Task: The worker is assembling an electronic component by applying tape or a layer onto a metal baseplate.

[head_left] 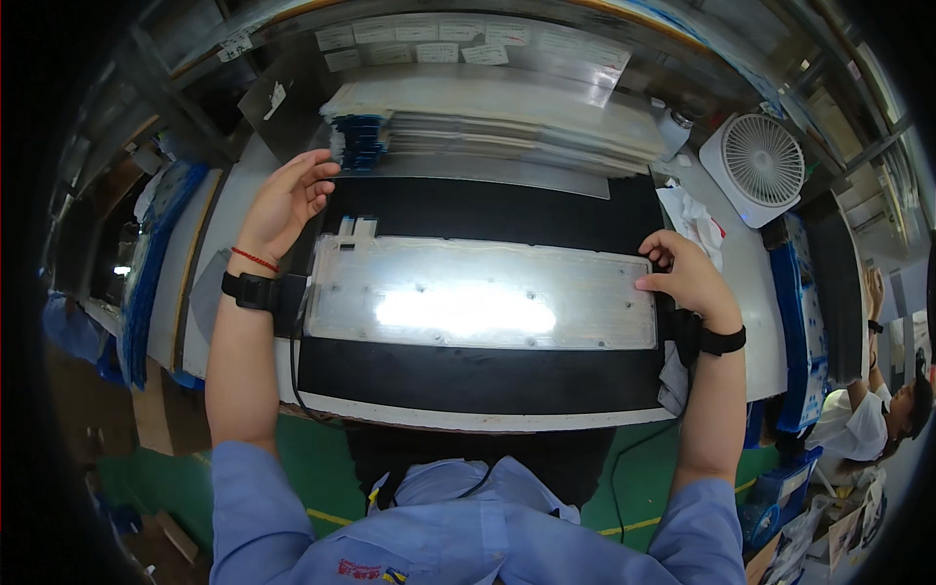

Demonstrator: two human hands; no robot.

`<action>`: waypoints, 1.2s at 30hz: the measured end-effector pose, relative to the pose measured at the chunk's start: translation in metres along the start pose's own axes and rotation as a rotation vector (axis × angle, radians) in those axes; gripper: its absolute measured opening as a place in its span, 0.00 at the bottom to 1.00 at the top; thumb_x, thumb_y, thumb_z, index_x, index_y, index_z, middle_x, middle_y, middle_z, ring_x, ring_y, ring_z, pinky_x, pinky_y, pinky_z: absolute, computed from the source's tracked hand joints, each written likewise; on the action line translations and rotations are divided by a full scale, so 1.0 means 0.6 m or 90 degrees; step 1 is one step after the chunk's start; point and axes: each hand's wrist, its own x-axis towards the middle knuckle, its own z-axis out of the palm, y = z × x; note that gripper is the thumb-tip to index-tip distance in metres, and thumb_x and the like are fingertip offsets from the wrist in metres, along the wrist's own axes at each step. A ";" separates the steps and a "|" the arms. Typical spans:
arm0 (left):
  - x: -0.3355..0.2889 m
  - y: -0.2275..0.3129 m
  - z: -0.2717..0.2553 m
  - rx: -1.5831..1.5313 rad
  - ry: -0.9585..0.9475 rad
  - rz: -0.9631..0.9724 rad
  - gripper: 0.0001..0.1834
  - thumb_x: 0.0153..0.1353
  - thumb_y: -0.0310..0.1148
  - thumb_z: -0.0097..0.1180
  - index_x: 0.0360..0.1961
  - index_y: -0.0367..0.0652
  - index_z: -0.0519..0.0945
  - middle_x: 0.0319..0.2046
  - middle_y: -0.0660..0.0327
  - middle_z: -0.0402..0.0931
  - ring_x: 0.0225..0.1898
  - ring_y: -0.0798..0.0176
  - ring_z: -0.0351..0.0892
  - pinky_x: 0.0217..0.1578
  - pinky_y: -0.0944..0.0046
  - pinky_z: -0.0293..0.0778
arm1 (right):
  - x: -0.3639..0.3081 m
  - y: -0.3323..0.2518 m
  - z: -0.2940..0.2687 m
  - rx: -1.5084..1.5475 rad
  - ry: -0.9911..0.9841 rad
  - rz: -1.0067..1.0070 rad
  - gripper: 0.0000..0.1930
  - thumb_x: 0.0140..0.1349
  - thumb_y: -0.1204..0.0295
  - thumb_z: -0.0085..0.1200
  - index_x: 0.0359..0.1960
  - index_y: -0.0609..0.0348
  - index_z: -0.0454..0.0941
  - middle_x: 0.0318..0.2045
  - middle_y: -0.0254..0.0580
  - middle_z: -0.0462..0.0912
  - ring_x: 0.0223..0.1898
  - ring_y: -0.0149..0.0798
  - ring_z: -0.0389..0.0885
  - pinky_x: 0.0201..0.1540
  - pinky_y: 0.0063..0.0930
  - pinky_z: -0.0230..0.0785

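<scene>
A long, shiny, silvery flat panel [478, 292] lies on a black mat [487, 375], with a short flat tail [358, 228] sticking out at its upper left. My left hand [291, 195] is raised beyond the panel's left end, fingers loosely bent and apart, nothing visible in it. Its fingertips are nearest the blue-ended left side of a stack of thin flat sheets [507, 136] behind the mat. At the panel's upper right corner is my right hand [690, 275], thumb over the edge and fingers curled but apart from the thumb. Black bands circle both wrists.
A white fan [754, 171] stands at the back right, near a crumpled white cloth [690, 219]. A grey cloth [673, 378] lies by the right front edge. Black cables [295, 375] hang over the front edge. Another person [858, 424] is at far right.
</scene>
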 end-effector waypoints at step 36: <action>-0.012 -0.004 0.014 0.311 -0.194 -0.056 0.12 0.69 0.36 0.48 0.46 0.42 0.76 0.30 0.70 0.77 0.24 0.81 0.68 0.23 0.80 0.66 | 0.014 0.028 -0.016 0.337 0.216 0.070 0.05 0.64 0.78 0.49 0.38 0.64 0.78 0.25 0.30 0.76 0.24 0.23 0.73 0.28 0.17 0.64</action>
